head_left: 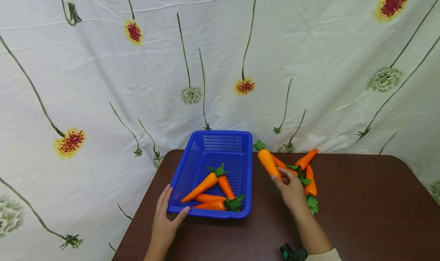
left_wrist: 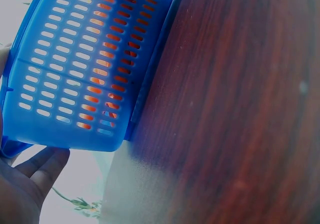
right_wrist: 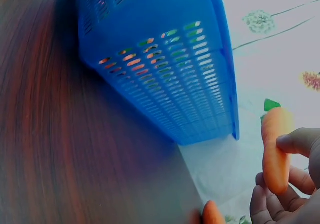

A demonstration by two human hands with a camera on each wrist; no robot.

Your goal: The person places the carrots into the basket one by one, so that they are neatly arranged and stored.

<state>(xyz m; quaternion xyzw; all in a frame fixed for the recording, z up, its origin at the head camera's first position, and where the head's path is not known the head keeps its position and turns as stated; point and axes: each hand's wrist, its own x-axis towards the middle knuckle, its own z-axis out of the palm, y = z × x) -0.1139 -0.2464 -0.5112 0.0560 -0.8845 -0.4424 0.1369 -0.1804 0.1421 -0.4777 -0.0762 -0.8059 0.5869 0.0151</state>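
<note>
My right hand [head_left: 291, 188] pinches an orange carrot [head_left: 269, 162] near its lower end, with the green leafy top pointing away. In the right wrist view the thumb lies across this carrot [right_wrist: 276, 151] and the fingers curl behind it. At the near left corner of a blue plastic basket [head_left: 248, 177], my left hand [head_left: 164, 222] grips the rim between thumb and fingers. Several carrots [head_left: 205, 185] with green tops lie inside the basket, toward its near end. The left wrist view shows the basket's slotted wall [left_wrist: 75, 74], with orange showing through the slots.
To the right of the basket, a pile of several carrots [head_left: 310, 180] lies on the dark brown table [head_left: 364, 200]. A white cloth with printed flowers [head_left: 220, 43] hangs behind the table. A small black device [head_left: 292, 252] is at the right wrist.
</note>
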